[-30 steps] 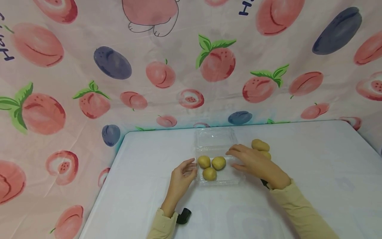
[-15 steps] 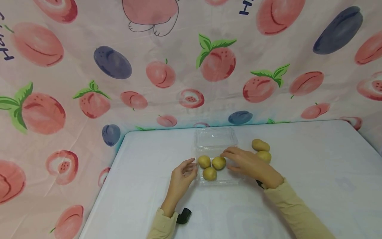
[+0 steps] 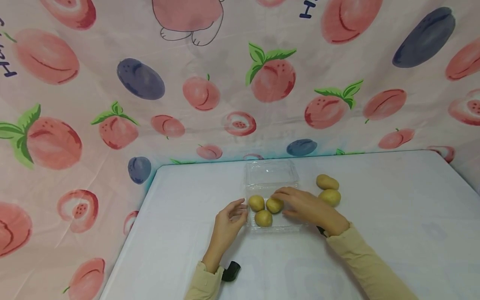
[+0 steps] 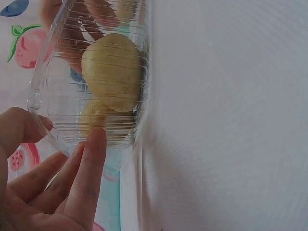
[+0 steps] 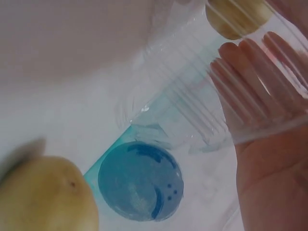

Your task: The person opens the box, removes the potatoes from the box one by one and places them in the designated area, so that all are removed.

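Observation:
In the head view, a clear hinged plastic box (image 3: 277,228) stands on the table with its lid (image 3: 271,174) folded back. Three yellow potatoes sit in its left half: one at back left (image 3: 256,203), one in front (image 3: 263,218) and one on the right (image 3: 276,207). My left hand (image 3: 228,221) rests its fingertips on the box's left wall and rim; the left wrist view shows these fingers (image 4: 85,185) against the ribbed plastic. My right hand (image 3: 309,207) reaches over the box, fingers extended, fingertips at the right potato. Whether they press on it is hard to see.
Two more potatoes lie on the table right of the box, one behind (image 3: 327,182) and one nearer (image 3: 330,197). The white-covered table (image 3: 187,208) ends at a fruit-printed cloth (image 3: 210,121). A black strap piece (image 3: 231,271) is at the left wrist.
My right hand has moved left and slightly down, over the box to the right potato, uncovering the nearer loose potato. The left hand, box and potatoes stay put.

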`<act>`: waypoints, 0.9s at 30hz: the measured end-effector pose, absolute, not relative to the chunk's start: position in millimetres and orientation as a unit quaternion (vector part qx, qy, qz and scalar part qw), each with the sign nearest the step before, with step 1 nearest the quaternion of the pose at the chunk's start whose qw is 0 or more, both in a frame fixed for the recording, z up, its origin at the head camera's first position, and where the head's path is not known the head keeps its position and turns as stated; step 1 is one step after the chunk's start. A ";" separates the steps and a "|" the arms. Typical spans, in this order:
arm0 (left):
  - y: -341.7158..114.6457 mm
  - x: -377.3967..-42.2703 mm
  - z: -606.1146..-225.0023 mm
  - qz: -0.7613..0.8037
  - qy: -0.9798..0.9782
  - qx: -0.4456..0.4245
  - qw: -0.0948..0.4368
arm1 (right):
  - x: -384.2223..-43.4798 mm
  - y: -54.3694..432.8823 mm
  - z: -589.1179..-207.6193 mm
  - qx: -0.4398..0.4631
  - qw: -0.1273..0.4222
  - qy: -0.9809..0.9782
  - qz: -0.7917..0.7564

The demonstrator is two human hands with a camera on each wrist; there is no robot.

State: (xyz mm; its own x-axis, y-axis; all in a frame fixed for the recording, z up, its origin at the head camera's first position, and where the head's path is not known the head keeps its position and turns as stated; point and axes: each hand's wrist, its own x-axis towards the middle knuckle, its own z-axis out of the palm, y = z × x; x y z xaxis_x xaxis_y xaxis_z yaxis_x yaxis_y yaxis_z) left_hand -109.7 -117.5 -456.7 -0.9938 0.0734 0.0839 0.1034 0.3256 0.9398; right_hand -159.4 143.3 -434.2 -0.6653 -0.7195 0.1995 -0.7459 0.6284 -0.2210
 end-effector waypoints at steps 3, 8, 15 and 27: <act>-117.6 -109.8 -457.2 -0.578 -0.814 -0.054 0.013 | -160.0 141.3 -435.2 0.410 0.042 -0.899 0.145; -117.5 -109.7 -457.0 -0.579 -0.813 -0.055 0.013 | -160.8 138.0 -435.1 0.412 0.032 -0.898 0.151; -118.1 -110.0 -458.5 -0.584 -0.809 -0.062 0.019 | -162.7 134.9 -436.5 0.409 0.012 -0.898 0.161; -118.4 -110.3 -459.4 -0.582 -0.811 -0.060 0.020 | -165.3 133.4 -438.9 0.399 -0.009 -0.892 0.213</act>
